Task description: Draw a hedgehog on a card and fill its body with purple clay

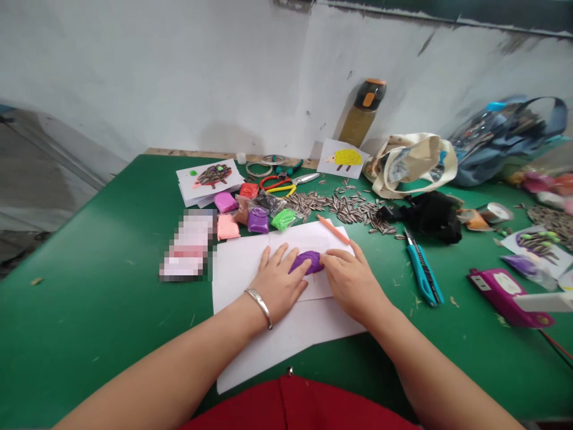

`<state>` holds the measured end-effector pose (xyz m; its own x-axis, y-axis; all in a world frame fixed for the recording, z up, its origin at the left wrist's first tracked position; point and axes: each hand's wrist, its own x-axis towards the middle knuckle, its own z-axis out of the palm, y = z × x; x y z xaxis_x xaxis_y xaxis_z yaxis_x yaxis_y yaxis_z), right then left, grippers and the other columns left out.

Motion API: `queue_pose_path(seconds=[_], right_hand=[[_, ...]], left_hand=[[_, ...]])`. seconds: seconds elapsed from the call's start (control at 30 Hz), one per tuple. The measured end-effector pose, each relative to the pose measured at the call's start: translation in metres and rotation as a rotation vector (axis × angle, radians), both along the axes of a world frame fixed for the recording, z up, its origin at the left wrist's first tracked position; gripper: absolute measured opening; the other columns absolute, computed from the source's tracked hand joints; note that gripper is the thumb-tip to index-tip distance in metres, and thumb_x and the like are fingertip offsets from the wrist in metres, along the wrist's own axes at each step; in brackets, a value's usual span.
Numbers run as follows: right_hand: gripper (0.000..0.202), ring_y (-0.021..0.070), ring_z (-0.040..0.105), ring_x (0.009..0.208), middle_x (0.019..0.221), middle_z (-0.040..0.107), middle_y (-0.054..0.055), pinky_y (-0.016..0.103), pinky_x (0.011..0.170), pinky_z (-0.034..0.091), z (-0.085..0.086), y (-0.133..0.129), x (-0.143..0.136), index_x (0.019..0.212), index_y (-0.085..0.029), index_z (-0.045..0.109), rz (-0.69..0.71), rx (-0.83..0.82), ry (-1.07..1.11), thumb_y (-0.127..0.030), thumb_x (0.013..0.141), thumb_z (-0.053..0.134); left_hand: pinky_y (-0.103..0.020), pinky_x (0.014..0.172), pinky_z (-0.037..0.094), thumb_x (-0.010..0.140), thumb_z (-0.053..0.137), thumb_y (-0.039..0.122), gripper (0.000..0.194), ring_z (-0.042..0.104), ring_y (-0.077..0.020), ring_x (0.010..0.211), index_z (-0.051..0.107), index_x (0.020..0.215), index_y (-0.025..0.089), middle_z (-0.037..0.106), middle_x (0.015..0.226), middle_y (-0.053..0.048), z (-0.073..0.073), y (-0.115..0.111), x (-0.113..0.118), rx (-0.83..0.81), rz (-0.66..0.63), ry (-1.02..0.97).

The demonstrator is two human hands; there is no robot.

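Two bare hands, one flattened purple clay oval.
Centre of the frame: seven small coloured clay packets, one orange stick-shaped tool, striped dark seeds too many to count; upper centre, one brownish plastic bottle with a black-and-orange lid; right of centre, one turquoise box cutter; across the frame, three white cards with visible pictures.

Wall: scuffed white, facing me
Tabletop: green, spread before me
Upper band: dark, to my right

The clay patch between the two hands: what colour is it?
The clay patch is purple; the head view, the only one here, shows it best.
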<state>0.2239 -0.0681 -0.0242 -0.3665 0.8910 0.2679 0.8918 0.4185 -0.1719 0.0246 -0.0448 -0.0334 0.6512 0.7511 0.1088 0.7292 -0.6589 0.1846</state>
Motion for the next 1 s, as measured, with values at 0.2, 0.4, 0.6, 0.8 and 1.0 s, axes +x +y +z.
queue_pose_path(seconds=[0.2,0.4,0.6,0.8,1.0], right_hand=[[0.022,0.0216,0.062,0.103,0.098,0.071,0.007,0.050,0.109,0.030,-0.005,0.007,0.008,0.100,-0.020,0.060,-0.062,0.005,0.243,-0.013,0.093,0.040],[0.019,0.0210,0.064,0.094,0.100,0.070,0.007,0.040,0.089,0.050,-0.008,0.015,0.022,0.099,-0.022,0.060,-0.127,0.053,0.470,-0.018,0.095,0.042],[0.021,0.0236,0.052,0.121,0.114,0.067,0.009,0.042,0.099,0.047,-0.007,0.012,0.008,0.103,-0.021,0.059,0.097,0.031,0.415,-0.012,0.094,0.042],[0.026,0.0260,0.043,0.131,0.120,0.065,0.009,0.050,0.108,0.038,-0.011,0.015,-0.003,0.106,-0.020,0.058,0.151,-0.011,0.267,-0.008,0.092,0.040],[0.030,0.0292,0.047,0.127,0.112,0.069,0.009,0.060,0.112,0.024,-0.013,0.016,-0.008,0.117,-0.017,0.056,0.087,-0.063,0.076,-0.008,0.092,0.041]], left_hand=[[-0.067,0.105,0.026,0.096,0.048,0.033,0.039,0.037,-0.0402,0.133,0.054,0.133,0.023,0.049,0.141,-0.014,0.001,0.001,-0.001,-0.005,-0.009,-0.007],[-0.062,0.105,0.030,0.094,0.048,0.027,0.040,0.044,-0.0360,0.128,0.053,0.132,0.015,0.059,0.130,-0.014,0.003,0.012,-0.008,-0.046,-0.059,-0.113],[-0.062,0.105,0.031,0.094,0.049,0.028,0.035,0.044,-0.0365,0.127,0.059,0.123,0.013,0.059,0.129,-0.015,0.002,0.014,-0.010,-0.022,-0.077,-0.125],[-0.060,0.105,0.032,0.093,0.050,0.027,0.035,0.044,-0.0359,0.127,0.059,0.122,0.011,0.058,0.130,-0.016,0.001,0.014,-0.010,0.002,-0.062,-0.130],[-0.061,0.105,0.033,0.092,0.051,0.027,0.033,0.045,-0.0357,0.126,0.060,0.120,0.013,0.059,0.128,-0.015,0.000,0.016,-0.009,0.010,-0.064,-0.137]])
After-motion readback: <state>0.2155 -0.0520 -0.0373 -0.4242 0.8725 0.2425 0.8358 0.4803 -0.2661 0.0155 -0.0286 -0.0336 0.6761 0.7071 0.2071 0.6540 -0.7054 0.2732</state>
